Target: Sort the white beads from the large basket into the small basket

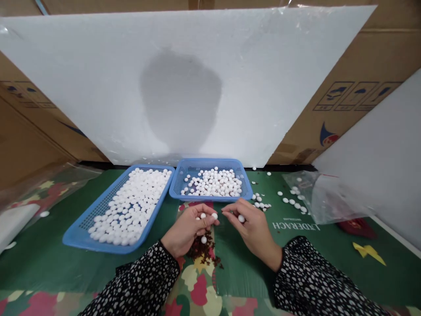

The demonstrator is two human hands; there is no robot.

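L hand (pixel 187 228) pinches white beads (pixel 214 216) in its fingers; R hand (pixel 253 226) grips one bead (pixel 241 218), both just in front of the small blue tray (pixel 210 198). Best w/ light grip, hands low over desk (pixel 49 259) so none roll.

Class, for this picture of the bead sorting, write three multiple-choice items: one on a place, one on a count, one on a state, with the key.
1. Where does the clear plastic bag lie?
A. right of the trays
B. inside the left tray
C. under the left hand

2. How many blue trays are on the table?
A. one
B. two
C. four

3. What is the state of the right hand?
A. flat on the table
B. pinching a white bead
C. gripping a tray rim

Key: 1 A, the bag sits right of the right tray. 2 B, only the left tray and the right one show. 3 B, a white bead sits in its fingers; the left hand also holds beads.
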